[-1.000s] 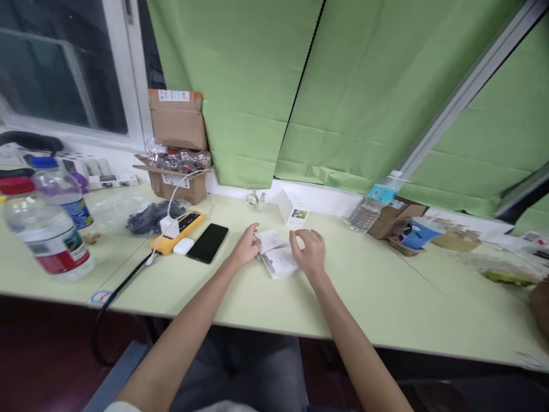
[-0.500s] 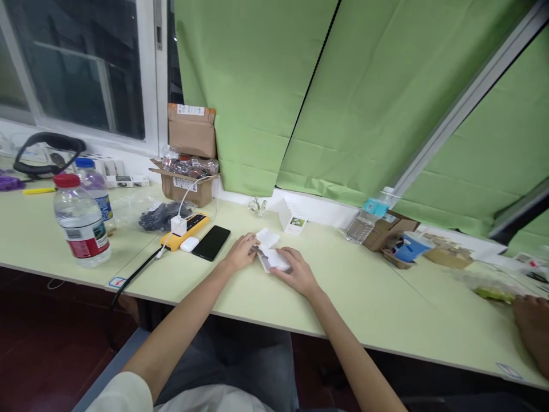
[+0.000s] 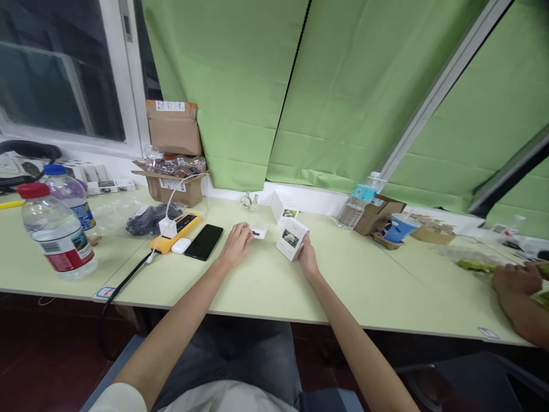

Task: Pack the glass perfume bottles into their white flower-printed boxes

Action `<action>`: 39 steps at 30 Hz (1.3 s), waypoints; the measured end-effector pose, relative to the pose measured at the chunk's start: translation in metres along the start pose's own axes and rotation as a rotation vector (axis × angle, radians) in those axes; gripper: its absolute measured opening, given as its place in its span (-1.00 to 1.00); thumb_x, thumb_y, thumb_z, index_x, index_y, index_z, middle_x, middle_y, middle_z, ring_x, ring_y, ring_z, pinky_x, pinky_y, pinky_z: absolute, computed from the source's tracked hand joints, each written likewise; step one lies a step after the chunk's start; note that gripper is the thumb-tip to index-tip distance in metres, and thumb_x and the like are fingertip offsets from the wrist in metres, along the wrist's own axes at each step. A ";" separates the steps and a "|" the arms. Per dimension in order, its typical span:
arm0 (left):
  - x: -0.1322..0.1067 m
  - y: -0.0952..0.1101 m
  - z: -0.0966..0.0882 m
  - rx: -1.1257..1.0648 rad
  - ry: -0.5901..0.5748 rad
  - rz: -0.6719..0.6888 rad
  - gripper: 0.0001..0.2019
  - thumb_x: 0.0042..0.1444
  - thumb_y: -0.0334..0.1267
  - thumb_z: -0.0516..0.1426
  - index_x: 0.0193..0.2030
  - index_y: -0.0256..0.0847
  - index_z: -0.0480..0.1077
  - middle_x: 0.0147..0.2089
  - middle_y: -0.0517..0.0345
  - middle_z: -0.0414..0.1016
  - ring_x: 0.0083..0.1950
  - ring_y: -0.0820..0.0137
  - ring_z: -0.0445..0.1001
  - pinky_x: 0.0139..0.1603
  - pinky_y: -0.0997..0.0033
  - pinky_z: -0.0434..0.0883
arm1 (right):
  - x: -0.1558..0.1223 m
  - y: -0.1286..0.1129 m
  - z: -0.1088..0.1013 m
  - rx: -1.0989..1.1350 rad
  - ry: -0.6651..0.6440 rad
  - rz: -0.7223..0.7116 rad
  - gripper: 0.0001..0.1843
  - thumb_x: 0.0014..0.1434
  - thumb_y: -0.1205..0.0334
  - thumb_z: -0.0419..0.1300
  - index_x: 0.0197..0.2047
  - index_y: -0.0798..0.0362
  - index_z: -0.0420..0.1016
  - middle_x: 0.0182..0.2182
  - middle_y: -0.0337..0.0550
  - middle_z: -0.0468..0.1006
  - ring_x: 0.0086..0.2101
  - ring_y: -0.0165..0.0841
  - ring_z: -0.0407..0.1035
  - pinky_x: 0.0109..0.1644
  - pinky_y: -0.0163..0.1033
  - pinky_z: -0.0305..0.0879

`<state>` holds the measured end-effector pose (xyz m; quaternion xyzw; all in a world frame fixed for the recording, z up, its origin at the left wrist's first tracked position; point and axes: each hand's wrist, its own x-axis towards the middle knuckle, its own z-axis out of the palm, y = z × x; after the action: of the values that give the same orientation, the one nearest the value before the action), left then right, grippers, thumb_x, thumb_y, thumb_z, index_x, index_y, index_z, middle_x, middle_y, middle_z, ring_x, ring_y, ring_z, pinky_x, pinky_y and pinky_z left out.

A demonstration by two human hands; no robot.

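My right hand (image 3: 307,257) is closed around the side of a small white box (image 3: 292,239), tilted up above the table, with a picture of white flowers on its face. To its left, my left hand (image 3: 235,245) is low at the tabletop with its fingers drawn together. Its fingertips meet the edge of a white card-like piece (image 3: 259,229), where a small dark strip shows; what they pinch is too small to make out. Behind stand a small round glass bottle (image 3: 246,200), a slim clear vial (image 3: 254,203) and a second white box (image 3: 283,210) with a raised flap.
Left of me lie a black phone (image 3: 205,241), a white earbud case (image 3: 180,246) and a yellow power strip (image 3: 175,232). Water bottles (image 3: 58,240) and an open carton (image 3: 174,186) stand further left. At right are a tilted bottle (image 3: 357,203), a blue cup (image 3: 398,228) and another person's hands (image 3: 517,280).
My hands have moved apart. The white box has been lifted and turned by my right hand so its flower picture shows; my left hand has left it for the white piece. The view has shifted right.
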<state>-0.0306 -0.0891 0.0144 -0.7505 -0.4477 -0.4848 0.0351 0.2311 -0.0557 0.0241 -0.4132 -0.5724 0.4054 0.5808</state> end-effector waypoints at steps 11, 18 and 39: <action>0.012 0.007 -0.008 -0.059 0.412 -0.129 -0.84 0.36 -0.14 0.03 -0.08 -0.14 0.33 -0.11 0.03 0.51 -0.09 0.25 0.44 -0.01 0.22 0.34 | -0.005 0.008 0.002 -0.401 -0.016 -0.245 -0.26 0.04 -0.20 0.33 0.19 -0.02 0.34 0.04 -0.02 0.56 -0.05 -0.09 0.45 0.07 0.03 0.37; 0.015 0.013 -0.011 -0.187 0.312 -0.141 -0.81 0.31 -0.16 0.09 0.01 -0.12 0.33 -0.05 0.05 0.46 -0.03 0.28 0.44 -0.01 0.30 0.38 | 0.012 0.029 -0.007 -0.250 -0.004 -0.134 -0.22 -0.05 -0.11 0.39 0.17 -0.01 0.27 0.06 0.02 0.54 -0.03 -0.08 0.49 0.05 0.08 0.43; 0.019 0.015 -0.010 -0.258 0.400 -0.145 -0.90 0.27 -0.19 0.14 -0.25 -0.14 0.36 -0.04 0.06 0.46 0.05 0.30 0.45 0.13 0.24 0.38 | 0.030 0.044 -0.032 -0.302 0.143 -0.026 -0.28 -0.21 0.08 0.43 0.03 0.02 0.34 -0.13 -0.05 0.62 -0.16 -0.07 0.53 0.02 0.14 0.43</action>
<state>-0.0250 -0.0909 0.0396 -0.6039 -0.4190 -0.6780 -0.0079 0.2635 -0.0140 -0.0074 -0.5162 -0.5893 0.2768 0.5565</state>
